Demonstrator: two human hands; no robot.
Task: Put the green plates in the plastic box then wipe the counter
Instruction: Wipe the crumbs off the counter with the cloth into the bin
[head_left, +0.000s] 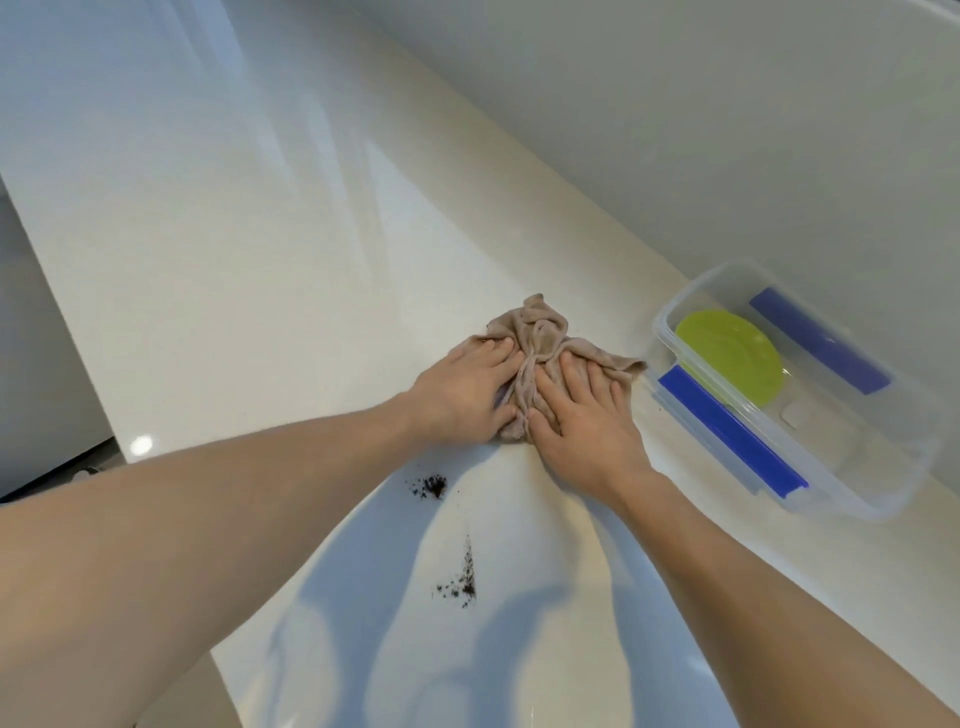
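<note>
A crumpled beige cloth (540, 338) lies bunched on the white counter (249, 249). My left hand (462, 395) presses on its left side and my right hand (587, 421) presses on its right side, fingers gripping the folds. A clear plastic box (883, 467) with blue clips stands at the right, touching the cloth's right corner. Green plates (732, 356) lie inside it at the far end. Two patches of dark crumbs sit on the counter nearer me, one patch (434, 486) under my left wrist and another patch (462, 579) closer still.
A pale wall (675, 130) runs along the back of the counter behind the box. The counter's left edge (67, 322) drops to a darker floor area. My forearms cast shadows over the near counter.
</note>
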